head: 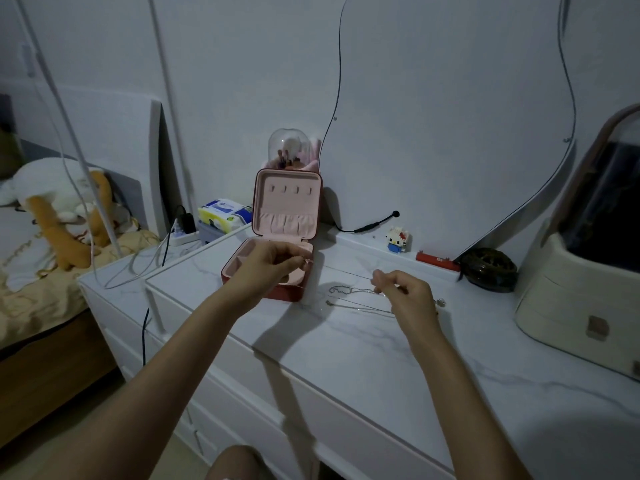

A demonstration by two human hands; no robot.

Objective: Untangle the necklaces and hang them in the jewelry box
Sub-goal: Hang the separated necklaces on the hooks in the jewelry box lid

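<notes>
A pink jewelry box [287,202] stands open on the white marble dresser top [363,344], its lid upright with a row of small hooks and a gathered pocket. My left hand [273,263] hovers over the box's tray, fingertips pinched on one end of a thin necklace chain [346,274]. My right hand [405,292] pinches the chain's other end, so it stretches taut between both hands. Other silver necklaces [349,299] lie tangled on the marble below and left of my right hand.
A brush holder with a clear dome [289,147] stands behind the box. A block figure [397,239], a red tube [437,262] and a dark round object [490,268] line the back. A cream cosmetics case [581,306] fills the right side. A bed with a plush toy [59,206] lies left.
</notes>
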